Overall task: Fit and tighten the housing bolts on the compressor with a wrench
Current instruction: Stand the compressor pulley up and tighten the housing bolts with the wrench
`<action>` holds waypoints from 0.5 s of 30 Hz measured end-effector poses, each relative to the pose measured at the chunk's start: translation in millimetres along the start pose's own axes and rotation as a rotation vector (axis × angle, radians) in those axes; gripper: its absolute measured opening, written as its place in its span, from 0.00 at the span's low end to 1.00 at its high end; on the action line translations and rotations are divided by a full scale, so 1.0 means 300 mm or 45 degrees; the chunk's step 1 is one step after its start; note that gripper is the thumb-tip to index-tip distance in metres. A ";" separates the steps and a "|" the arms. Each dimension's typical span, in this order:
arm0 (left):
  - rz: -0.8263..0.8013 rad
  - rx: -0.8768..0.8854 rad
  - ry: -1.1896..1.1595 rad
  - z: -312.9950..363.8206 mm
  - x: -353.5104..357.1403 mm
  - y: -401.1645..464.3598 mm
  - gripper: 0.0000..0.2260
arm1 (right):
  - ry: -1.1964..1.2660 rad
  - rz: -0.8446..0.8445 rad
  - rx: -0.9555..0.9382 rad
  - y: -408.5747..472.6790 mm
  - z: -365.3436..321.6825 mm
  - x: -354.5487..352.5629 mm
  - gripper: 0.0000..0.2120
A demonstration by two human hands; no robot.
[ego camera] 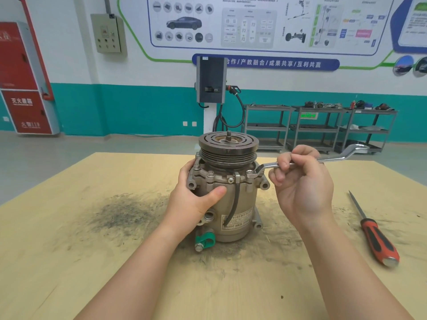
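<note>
The compressor stands upright near the middle of the wooden worktop, pulley end up, which puts the ring of housing bolts around its upper flange within reach from the side. The left hand wraps the left side of the body, thumb pressed across the front and the other fingers curled round behind, most likely to keep the casing from turning as torque goes in. The right hand holds the offset ring wrench partway along its shank, its fingers curled over the metal and closed round it; the near ring sits over a bolt on the right front of the flange, while the free end sticks out to the right above the worktop. Other bolt heads already sit in the flange on the left, so this seems to be a tightening pass, not first fitting. A red and black screwdriver lies well apart on the right. A silver label low on the casing carries print too small to trust, though something like "SOMW" shows along its lower edge. On the wall behind, a blue banner reads 合作/产教融合/成果共享/互利共赢, and a red cabinet at far left is marked 灭火器箱.
</note>
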State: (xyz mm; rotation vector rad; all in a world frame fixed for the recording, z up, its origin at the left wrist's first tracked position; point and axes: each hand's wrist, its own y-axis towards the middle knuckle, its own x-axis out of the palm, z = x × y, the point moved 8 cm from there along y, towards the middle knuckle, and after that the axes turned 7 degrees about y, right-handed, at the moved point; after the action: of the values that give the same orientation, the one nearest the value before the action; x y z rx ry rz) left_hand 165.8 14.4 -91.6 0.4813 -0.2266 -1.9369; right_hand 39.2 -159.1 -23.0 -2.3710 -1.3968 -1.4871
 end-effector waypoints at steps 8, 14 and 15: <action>0.044 0.004 -0.018 -0.001 -0.001 -0.004 0.44 | -0.481 -0.046 -0.757 -0.190 -0.058 0.088 0.13; 0.037 0.030 -0.061 -0.007 0.005 0.003 0.41 | -1.059 -0.403 -0.866 -0.277 0.032 0.213 0.12; 0.034 0.030 -0.059 -0.009 0.004 0.003 0.41 | -1.096 -0.443 -0.875 -0.271 0.021 0.223 0.12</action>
State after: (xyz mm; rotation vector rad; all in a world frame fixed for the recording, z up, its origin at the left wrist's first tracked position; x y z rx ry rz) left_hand 167.4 12.9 -93.9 0.4467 -0.2848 -1.9224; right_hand -2.0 -62.6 -11.6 -3.6640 -1.6798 -1.1420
